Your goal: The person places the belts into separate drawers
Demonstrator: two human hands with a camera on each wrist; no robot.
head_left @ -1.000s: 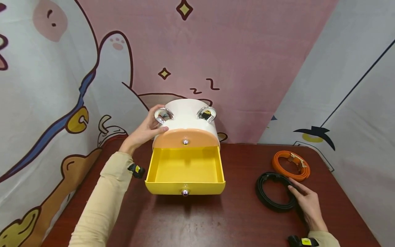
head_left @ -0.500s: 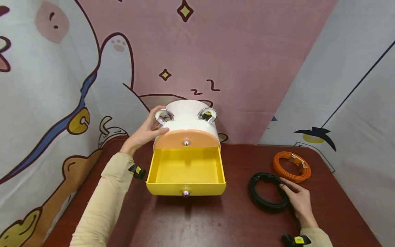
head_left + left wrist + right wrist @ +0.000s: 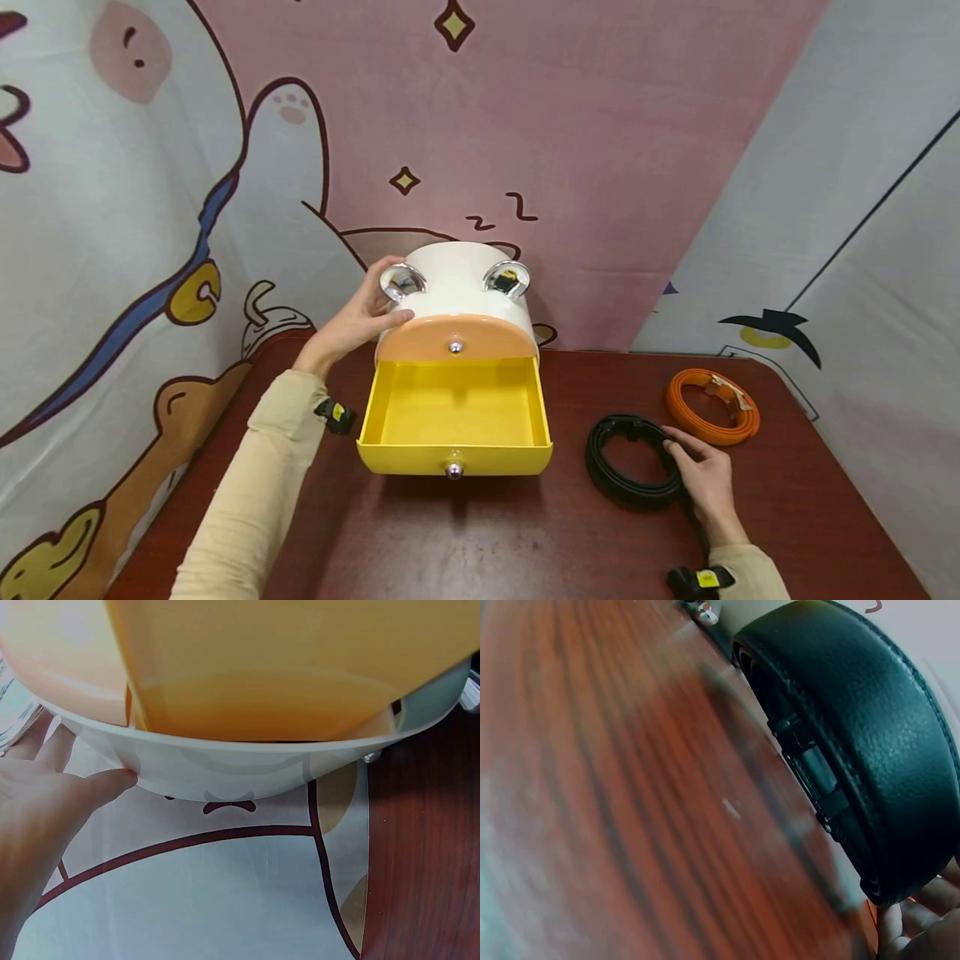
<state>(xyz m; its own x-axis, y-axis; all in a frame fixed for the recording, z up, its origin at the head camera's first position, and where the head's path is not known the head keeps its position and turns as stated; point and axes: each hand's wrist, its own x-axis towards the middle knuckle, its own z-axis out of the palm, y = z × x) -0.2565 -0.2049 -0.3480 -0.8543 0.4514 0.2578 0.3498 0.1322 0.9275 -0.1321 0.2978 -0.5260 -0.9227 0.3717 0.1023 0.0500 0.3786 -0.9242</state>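
A white drawer box (image 3: 457, 287) with two silver rings like eyes stands near the table's back. Its yellow drawer (image 3: 456, 458) is pulled out, with a bare floor; an orange front with a small knob sits above it. My left hand (image 3: 358, 321) rests on the box's left side, thumb at the front edge, fingers partly hidden behind a ring. In the left wrist view the thumb (image 3: 112, 786) touches the white shell. To the right, my right hand (image 3: 705, 479) pinches the edge of a coiled black belt (image 3: 600, 467); its stitched leather and buckle (image 3: 817, 772) show close up.
A coiled orange belt (image 3: 678, 408) with a metal buckle lies on the brown table (image 3: 525, 542), behind the right hand. A printed cloth (image 3: 585, 125) hangs behind the table, and another light cloth stands along its right.
My right hand has moved left with the black belt, closer to the drawer and away from the orange belt. The left hand stays on the box.
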